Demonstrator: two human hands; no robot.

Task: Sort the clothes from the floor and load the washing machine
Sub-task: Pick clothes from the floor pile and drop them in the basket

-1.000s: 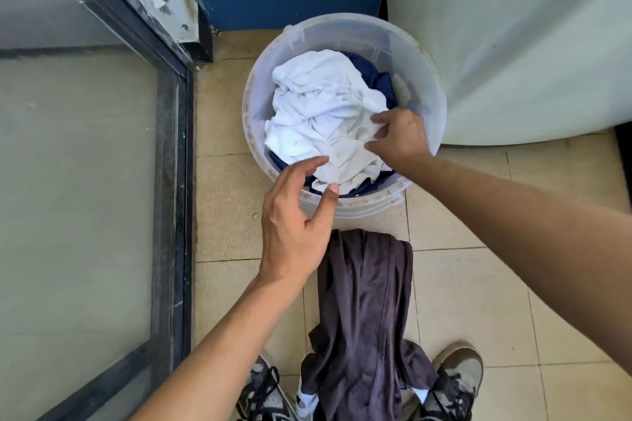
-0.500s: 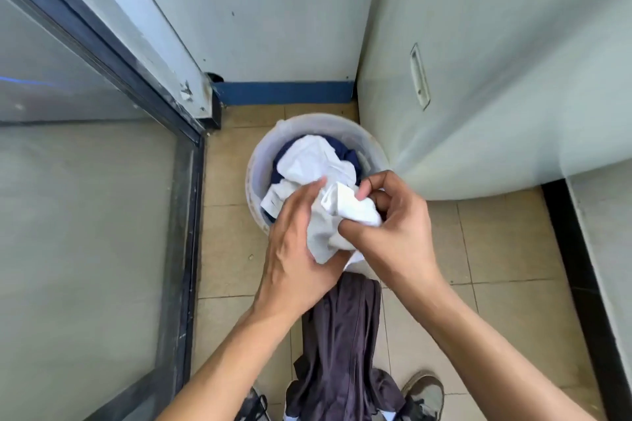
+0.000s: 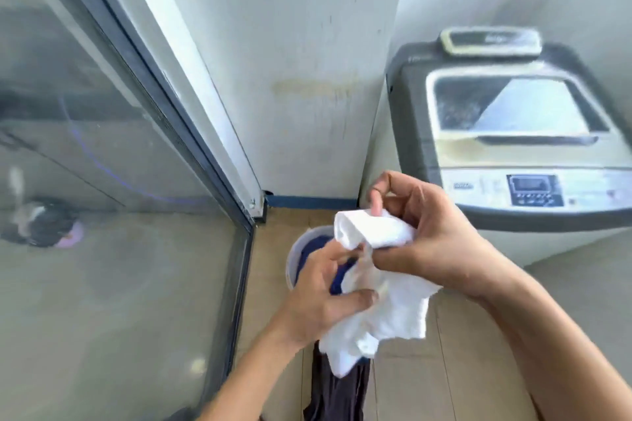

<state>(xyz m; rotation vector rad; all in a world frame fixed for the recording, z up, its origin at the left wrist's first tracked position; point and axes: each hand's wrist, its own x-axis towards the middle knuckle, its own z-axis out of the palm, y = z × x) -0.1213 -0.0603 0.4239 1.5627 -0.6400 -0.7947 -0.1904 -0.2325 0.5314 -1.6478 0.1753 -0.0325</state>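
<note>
- Two bare hands hold one white garment (image 3: 383, 304) above the floor, in front of the person's body.
- Right hand (image 3: 434, 236): clenched on the upper bunched fold of the white garment, thumb and fingers pinching the cloth.
- Left hand (image 3: 325, 290): thumb pressed across the lower part of the same garment, fingers curled behind it; both hands thus grasp one item.
- White garment: hangs loosely below the hands, clear of the bucket (image 3: 301, 249) that stands on the tiled floor (image 3: 461, 369) beneath and behind it.
- Bucket: pale plastic, mostly hidden by the hands; dark blue cloth (image 3: 318, 244) shows inside, so at least one item remains to be sorted.
- Dark grey garment (image 3: 338, 393): hangs at the bottom edge, near the person's legs; whether it is draped over something or held up some other way cannot be made out.
- Top-loading washing machine (image 3: 513, 147): stands to the right, against the wall (image 3: 290, 61); its lid (image 3: 516, 106) appears shut, though motion blur softens the outline.
- Progress, as judged: early. One white item is picked out; nothing is seen going into the machine, and the lid must probably be lifted before loading.
- Glass door (image 3: 102, 181): fills the left side, apart from the work.
</note>
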